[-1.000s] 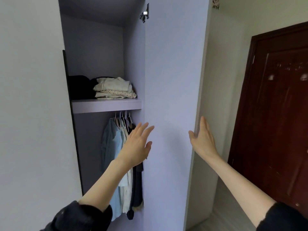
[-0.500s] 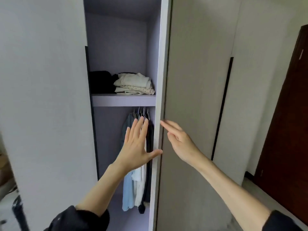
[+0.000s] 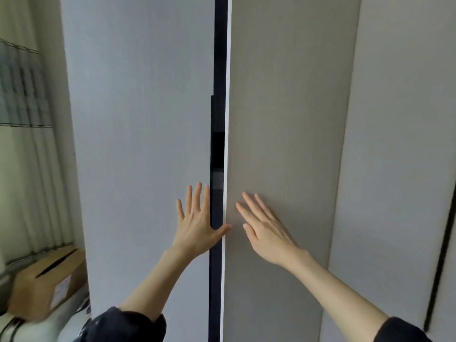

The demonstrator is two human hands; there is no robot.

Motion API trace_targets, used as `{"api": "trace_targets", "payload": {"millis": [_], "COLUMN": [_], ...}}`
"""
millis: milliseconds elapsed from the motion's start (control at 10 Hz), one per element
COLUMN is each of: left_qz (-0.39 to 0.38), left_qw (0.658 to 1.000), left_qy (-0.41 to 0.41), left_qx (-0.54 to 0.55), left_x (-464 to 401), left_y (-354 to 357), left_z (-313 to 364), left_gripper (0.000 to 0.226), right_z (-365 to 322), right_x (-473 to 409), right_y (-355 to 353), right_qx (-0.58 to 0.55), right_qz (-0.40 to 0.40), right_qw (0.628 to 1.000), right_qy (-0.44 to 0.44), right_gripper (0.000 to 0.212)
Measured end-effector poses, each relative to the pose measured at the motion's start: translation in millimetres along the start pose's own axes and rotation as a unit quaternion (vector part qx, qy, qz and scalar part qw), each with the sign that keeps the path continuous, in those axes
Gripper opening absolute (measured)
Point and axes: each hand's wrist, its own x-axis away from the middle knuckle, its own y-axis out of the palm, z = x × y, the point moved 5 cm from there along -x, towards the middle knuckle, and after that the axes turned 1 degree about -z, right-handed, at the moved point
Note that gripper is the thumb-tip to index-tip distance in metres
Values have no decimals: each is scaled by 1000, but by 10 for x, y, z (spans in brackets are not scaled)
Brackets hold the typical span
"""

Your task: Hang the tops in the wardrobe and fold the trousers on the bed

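Two wardrobe doors, left door point(image 3: 138, 144) and right door point(image 3: 283, 134), nearly meeting across a narrow dark gap point(image 3: 218, 156), then right hand point(image 3: 265, 228) flat with fingers straight on the right door, left hand point(image 3: 197, 227) spread before the gap, thumb touching the right door's edge; tops and trousers out of sight

Left hand point(image 3: 197, 224): raised, fingers straight and spread, thumb out to the right.
Right hand point(image 3: 265, 227): raised, flat, fingers straight and together.
Sleeves: dark, pushed up both forearms.
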Motion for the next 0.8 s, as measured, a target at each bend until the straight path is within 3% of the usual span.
{"api": "trace_targets", "payload": {"millis": [200, 500, 700, 800], "left_qz": [17, 64, 109, 114], "left_qw": [998, 995, 984, 982], "left_qy": [16, 39, 73, 69], "left_qx": [-57, -64, -119, -134], "left_x": [-673, -1137, -1193, -1222], "left_y": [172, 551, 659, 716], "left_z": [-538, -741, -779, -802], "left_gripper": [112, 98, 86, 84], "right_z": [201, 270, 345, 296], "right_x": [-552, -1142, -1205, -1225], "right_y": [424, 721, 752, 637], "right_qx": [165, 283, 244, 138], "right_qz": [46, 95, 121, 143], "right_qw": [985, 952, 962, 980], "right_qy": [29, 63, 24, -13], "right_gripper": [87, 109, 97, 63]}}
